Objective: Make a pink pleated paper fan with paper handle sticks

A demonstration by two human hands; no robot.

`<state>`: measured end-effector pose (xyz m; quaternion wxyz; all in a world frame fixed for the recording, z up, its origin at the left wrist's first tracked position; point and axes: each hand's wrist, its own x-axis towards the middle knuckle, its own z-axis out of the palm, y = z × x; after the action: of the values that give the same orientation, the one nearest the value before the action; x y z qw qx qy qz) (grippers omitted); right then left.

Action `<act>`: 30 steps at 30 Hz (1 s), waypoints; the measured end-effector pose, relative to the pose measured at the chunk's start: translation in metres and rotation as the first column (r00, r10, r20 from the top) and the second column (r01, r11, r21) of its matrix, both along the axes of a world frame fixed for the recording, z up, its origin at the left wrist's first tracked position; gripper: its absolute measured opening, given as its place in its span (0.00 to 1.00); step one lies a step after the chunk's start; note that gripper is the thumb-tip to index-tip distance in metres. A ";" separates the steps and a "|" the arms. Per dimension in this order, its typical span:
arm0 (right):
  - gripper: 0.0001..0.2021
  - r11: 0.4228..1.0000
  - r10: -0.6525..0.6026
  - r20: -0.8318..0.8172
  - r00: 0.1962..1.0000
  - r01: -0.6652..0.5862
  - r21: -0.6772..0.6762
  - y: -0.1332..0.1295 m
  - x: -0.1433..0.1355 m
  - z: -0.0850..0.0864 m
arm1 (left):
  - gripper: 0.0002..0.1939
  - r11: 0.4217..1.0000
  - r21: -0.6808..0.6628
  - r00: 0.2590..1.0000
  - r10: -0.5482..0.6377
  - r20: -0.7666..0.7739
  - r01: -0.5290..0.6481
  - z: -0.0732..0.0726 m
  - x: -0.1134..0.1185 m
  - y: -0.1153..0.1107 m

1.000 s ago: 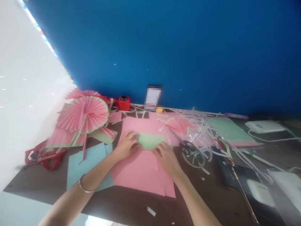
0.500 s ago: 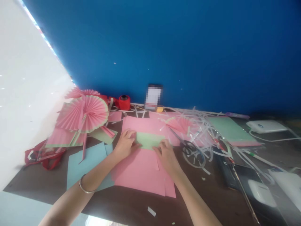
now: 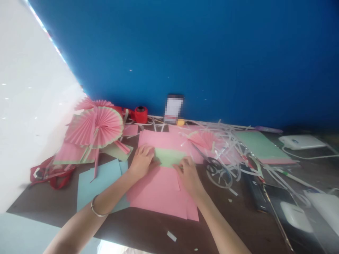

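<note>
A green paper strip (image 3: 170, 157) lies across pink sheets (image 3: 159, 197) in the middle of the table. At the strip's left end, my left hand (image 3: 143, 162) has its fingers bent and closed on the paper; a silver bangle circles that wrist. My right hand (image 3: 188, 173) pinches the strip's right end, thumb and fingertips close together. Beneath my left forearm are blue sheets (image 3: 97, 180). Scissors (image 3: 218, 169) rest to the right of my right hand.
Pleated pink fans (image 3: 106, 127) stand at the left, above a red strap (image 3: 57, 180). Red tape (image 3: 141, 114) and a phone (image 3: 173, 107) are by the blue wall. Paper strips (image 3: 227, 148), a green pack (image 3: 262, 146) and white devices (image 3: 302, 141) occupy the right.
The view has shifted very slightly. Both hands keep the same places on the green strip, with no clear movement of the paper.
</note>
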<state>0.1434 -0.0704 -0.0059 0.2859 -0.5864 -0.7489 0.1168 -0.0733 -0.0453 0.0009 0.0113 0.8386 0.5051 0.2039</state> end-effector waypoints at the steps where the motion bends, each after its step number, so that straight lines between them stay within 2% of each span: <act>1: 0.14 1.000 0.000 0.005 1.000 0.000 0.005 0.000 0.000 0.000 | 0.12 0.999 0.017 1.000 -0.030 -0.003 0.030 0.001 0.001 -0.001; 3: 0.13 1.000 -0.005 0.038 0.999 0.004 0.018 0.000 0.000 0.002 | 0.10 0.979 0.010 0.979 -0.204 -0.004 0.204 0.002 0.002 -0.004; 5: 0.11 0.999 -0.032 0.113 0.993 0.027 0.047 -0.001 -0.001 0.005 | 0.14 0.905 -0.070 0.907 -0.419 0.035 0.421 0.002 0.002 -0.005; 7: 0.09 0.993 -0.065 0.221 0.973 0.042 0.107 -0.005 -0.003 0.008 | 0.17 0.836 -0.168 0.852 -0.507 0.128 0.523 0.000 0.003 -0.005; 9: 0.09 0.985 -0.054 0.317 0.947 -0.003 0.174 -0.010 -0.008 0.009 | 0.18 0.822 -0.224 0.850 -0.488 0.197 0.524 -0.003 0.003 -0.004; 11: 0.13 0.975 0.021 0.375 0.927 -0.102 0.197 -0.018 -0.015 0.008 | 0.18 0.814 -0.220 0.842 -0.504 0.193 0.537 -0.005 0.004 -0.002; 13: 0.15 0.969 0.095 0.402 0.911 -0.177 0.172 -0.026 -0.023 0.004 | 0.18 0.807 -0.179 0.826 -0.544 0.145 0.563 -0.007 0.005 -0.002; 15: 0.21 0.971 0.124 0.429 0.895 -0.198 0.132 -0.033 -0.029 0.000 | 0.19 0.818 -0.130 0.828 -0.551 0.106 0.561 -0.007 0.006 -0.004; 19: 0.28 0.984 0.102 0.493 0.864 -0.160 0.076 -0.042 -0.031 -0.003 | 0.21 0.856 -0.084 0.859 -0.504 0.086 0.510 -0.003 0.008 -0.010; 26: 0.27 0.996 0.014 0.560 0.828 -0.059 0.062 -0.043 -0.011 0.006 | 0.22 0.869 -0.093 0.874 -0.482 0.066 0.487 0.001 0.006 -0.012; 30: 0.27 1.000 -0.009 0.551 0.834 -0.006 0.026 -0.042 0.000 0.010 | 0.22 0.866 -0.115 0.873 -0.482 0.074 0.487 0.002 0.005 -0.012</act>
<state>0.1431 -0.1123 0.0039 0.0661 -0.5921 -0.8003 -0.0669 -0.0681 -0.0571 0.0028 0.1273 0.9314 0.2903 0.1791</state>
